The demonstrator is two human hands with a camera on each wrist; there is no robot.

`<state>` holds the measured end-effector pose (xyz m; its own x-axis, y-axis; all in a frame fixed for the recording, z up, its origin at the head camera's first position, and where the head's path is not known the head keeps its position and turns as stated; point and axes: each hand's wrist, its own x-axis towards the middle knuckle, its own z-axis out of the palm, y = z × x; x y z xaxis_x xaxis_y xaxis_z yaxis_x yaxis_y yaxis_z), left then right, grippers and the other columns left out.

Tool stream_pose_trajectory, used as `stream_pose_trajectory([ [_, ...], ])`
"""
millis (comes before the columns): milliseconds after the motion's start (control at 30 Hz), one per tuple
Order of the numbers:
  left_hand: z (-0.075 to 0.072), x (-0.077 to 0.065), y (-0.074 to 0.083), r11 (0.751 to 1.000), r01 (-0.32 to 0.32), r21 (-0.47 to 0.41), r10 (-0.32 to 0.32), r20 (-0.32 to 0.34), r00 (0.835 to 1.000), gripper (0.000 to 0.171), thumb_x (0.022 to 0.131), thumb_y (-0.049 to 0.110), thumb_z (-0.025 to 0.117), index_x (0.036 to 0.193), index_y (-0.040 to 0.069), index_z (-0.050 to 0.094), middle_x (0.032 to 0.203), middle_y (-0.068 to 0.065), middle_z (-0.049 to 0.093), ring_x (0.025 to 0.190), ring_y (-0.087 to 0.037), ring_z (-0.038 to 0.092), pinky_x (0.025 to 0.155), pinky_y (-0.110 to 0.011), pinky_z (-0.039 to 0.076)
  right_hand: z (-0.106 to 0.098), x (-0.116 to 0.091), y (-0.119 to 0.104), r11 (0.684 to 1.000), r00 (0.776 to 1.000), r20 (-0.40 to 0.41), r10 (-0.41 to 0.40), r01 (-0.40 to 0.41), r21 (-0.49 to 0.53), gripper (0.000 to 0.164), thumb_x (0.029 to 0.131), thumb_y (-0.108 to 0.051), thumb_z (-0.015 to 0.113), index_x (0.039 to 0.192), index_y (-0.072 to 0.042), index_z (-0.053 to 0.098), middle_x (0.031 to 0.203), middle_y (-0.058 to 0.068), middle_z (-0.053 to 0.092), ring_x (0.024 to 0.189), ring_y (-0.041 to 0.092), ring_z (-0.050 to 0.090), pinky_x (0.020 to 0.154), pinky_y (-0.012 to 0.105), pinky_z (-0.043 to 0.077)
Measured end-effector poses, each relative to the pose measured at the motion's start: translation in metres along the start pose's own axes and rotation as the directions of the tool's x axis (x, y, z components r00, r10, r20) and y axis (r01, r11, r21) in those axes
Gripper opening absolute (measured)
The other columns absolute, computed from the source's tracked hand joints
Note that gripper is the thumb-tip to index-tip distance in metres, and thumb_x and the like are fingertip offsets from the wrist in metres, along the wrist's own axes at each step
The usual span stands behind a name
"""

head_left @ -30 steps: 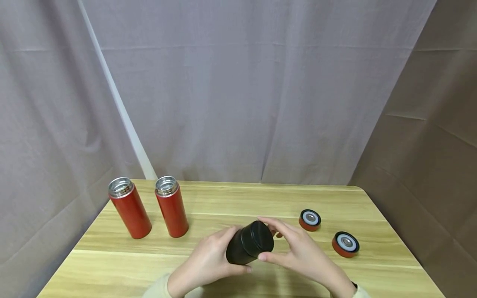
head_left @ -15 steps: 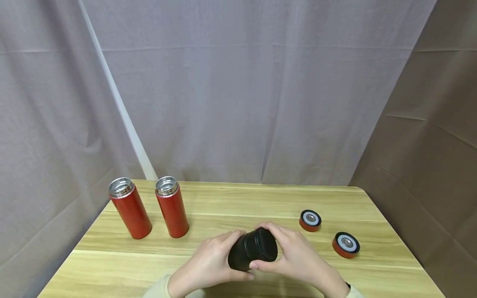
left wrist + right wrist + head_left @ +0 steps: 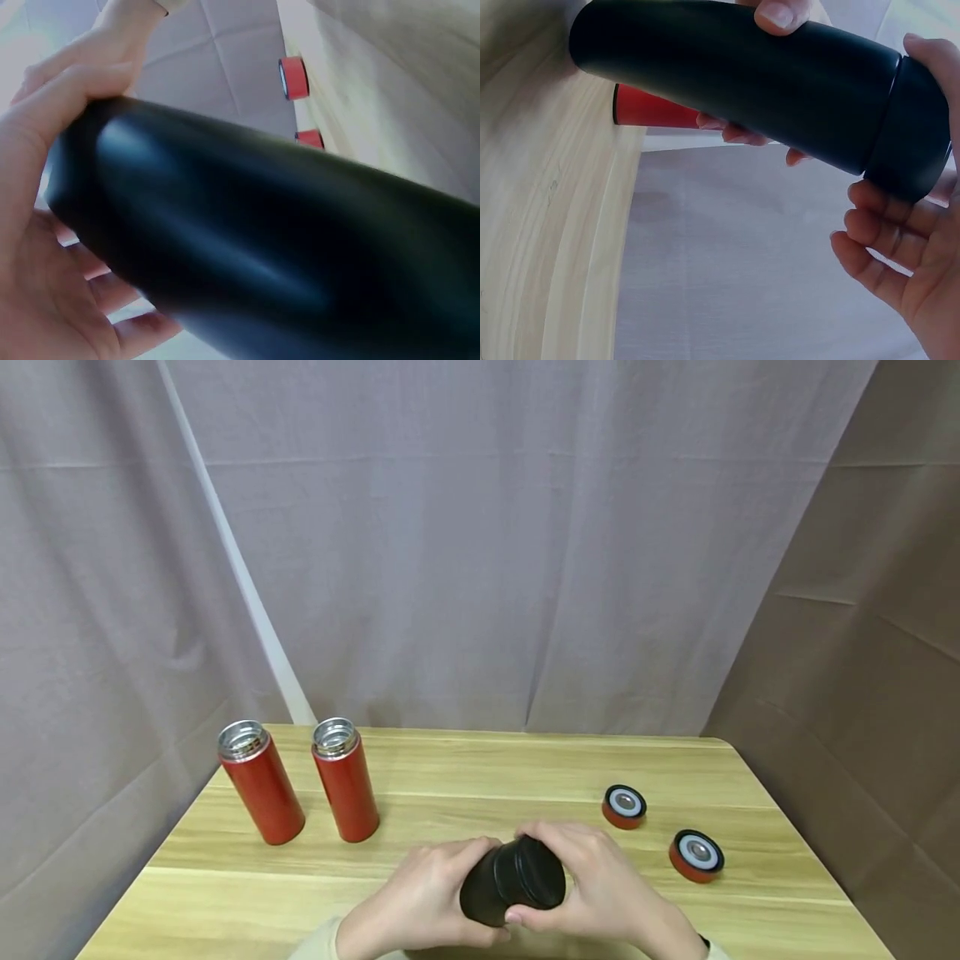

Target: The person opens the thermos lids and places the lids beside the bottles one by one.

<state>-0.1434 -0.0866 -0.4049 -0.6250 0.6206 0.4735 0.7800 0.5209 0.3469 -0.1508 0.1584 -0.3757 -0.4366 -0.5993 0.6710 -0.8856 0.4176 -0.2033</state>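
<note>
A black thermos bottle (image 3: 486, 893) is held tilted above the table's front, its lid (image 3: 542, 875) toward the right. My left hand (image 3: 423, 893) grips the bottle's body, thumb on the near side. Around the lid curl the fingers and thumb of my right hand (image 3: 600, 885). The right wrist view shows the lid (image 3: 911, 127) seated on the bottle (image 3: 742, 82), a thin seam between them. In the left wrist view the dark body (image 3: 262, 217) fills most of the picture.
Two red thermos bottles (image 3: 262, 789) (image 3: 348, 789) without lids stand upright at the table's left. Two red lids (image 3: 624, 807) (image 3: 696, 855) lie at the right, inner sides up. Grey curtains (image 3: 480, 543) hang behind the wooden table (image 3: 465, 777).
Both hands and the black bottle have come slightly lower and nearer. My right hand has closed further round the lid. The red bottles and lids stay put.
</note>
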Motion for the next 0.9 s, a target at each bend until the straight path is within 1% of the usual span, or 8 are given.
stream_pose_trajectory([
  [67, -0.001, 0.000, 0.000, 1.000, -0.025, 0.006, 0.025, -0.003, 1.000, 0.073, 0.066, 0.048, 0.089, 0.128, 0.025, 0.056, 0.099, 0.016, 0.065, 0.082, 0.005, 0.057, 0.065, -0.016, 0.046, -0.001, -0.001, -0.001, 1.000, 1.000, -0.004, -0.017, 0.017, -0.003, 0.063, 0.077, -0.055, 0.082, 0.121, -0.015, 0.064, 0.106, -0.008, 0.069, 0.091, 0.009, 0.067, 0.077, 0.027, 0.054],
  [200, -0.005, 0.002, 0.002, 0.997, -0.065, 0.033, 0.065, -0.019, 0.998, 0.074, 0.065, 0.047, 0.089, 0.128, 0.025, 0.056, 0.100, 0.015, 0.065, 0.084, 0.006, 0.058, 0.067, -0.017, 0.048, -0.004, 0.000, -0.003, 0.999, 0.999, -0.026, -0.043, 0.043, 0.005, 0.064, 0.076, -0.054, 0.084, 0.121, -0.014, 0.063, 0.107, -0.007, 0.069, 0.092, 0.011, 0.068, 0.079, 0.028, 0.054],
  [333, -0.010, 0.004, 0.005, 0.996, -0.080, 0.046, 0.081, -0.027, 0.996, 0.073, 0.065, 0.049, 0.089, 0.126, 0.026, 0.057, 0.098, 0.017, 0.066, 0.084, 0.007, 0.058, 0.069, -0.017, 0.048, -0.006, 0.001, -0.004, 0.998, 0.996, -0.049, -0.069, 0.069, -0.005, 0.065, 0.076, -0.055, 0.083, 0.121, -0.013, 0.064, 0.106, -0.008, 0.068, 0.091, 0.010, 0.068, 0.078, 0.028, 0.054],
  [533, -0.015, 0.003, 0.007, 0.995, -0.102, 0.019, 0.102, -0.009, 0.995, 0.073, 0.067, 0.055, 0.087, 0.127, 0.028, 0.057, 0.099, 0.021, 0.066, 0.086, 0.008, 0.059, 0.071, -0.016, 0.048, -0.008, 0.002, -0.007, 0.996, 0.995, -0.051, -0.091, 0.091, 0.014, 0.062, 0.078, -0.055, 0.081, 0.120, -0.012, 0.063, 0.105, -0.009, 0.067, 0.087, 0.007, 0.065, 0.074, 0.026, 0.053],
  [633, -0.015, 0.002, 0.007, 0.993, -0.120, 0.012, 0.120, -0.015, 0.993, 0.073, 0.067, 0.055, 0.087, 0.127, 0.028, 0.057, 0.100, 0.020, 0.066, 0.087, 0.008, 0.059, 0.073, -0.015, 0.048, -0.009, 0.003, -0.009, 0.994, 0.993, -0.050, -0.108, 0.109, 0.022, 0.062, 0.079, -0.055, 0.081, 0.120, -0.011, 0.064, 0.104, -0.010, 0.067, 0.085, 0.005, 0.065, 0.072, 0.024, 0.052],
  [767, -0.012, 0.001, 0.007, 0.987, -0.159, -0.006, 0.159, -0.022, 0.987, 0.072, 0.068, 0.055, 0.088, 0.126, 0.026, 0.057, 0.100, 0.019, 0.067, 0.087, 0.007, 0.059, 0.073, -0.014, 0.048, -0.011, 0.004, -0.011, 0.985, 0.983, -0.058, -0.171, 0.172, 0.009, 0.064, 0.079, -0.056, 0.080, 0.120, -0.009, 0.064, 0.101, -0.009, 0.067, 0.086, 0.004, 0.064, 0.073, 0.024, 0.053],
  [900, -0.010, 0.001, 0.005, 0.982, -0.190, -0.008, 0.189, -0.025, 0.982, 0.072, 0.068, 0.056, 0.088, 0.126, 0.025, 0.057, 0.099, 0.018, 0.067, 0.086, 0.007, 0.059, 0.072, -0.013, 0.047, -0.013, 0.003, -0.013, 0.978, 0.977, -0.062, -0.206, 0.206, -0.003, 0.064, 0.080, -0.056, 0.079, 0.120, -0.008, 0.065, 0.101, -0.007, 0.067, 0.087, 0.004, 0.064, 0.075, 0.025, 0.053],
])
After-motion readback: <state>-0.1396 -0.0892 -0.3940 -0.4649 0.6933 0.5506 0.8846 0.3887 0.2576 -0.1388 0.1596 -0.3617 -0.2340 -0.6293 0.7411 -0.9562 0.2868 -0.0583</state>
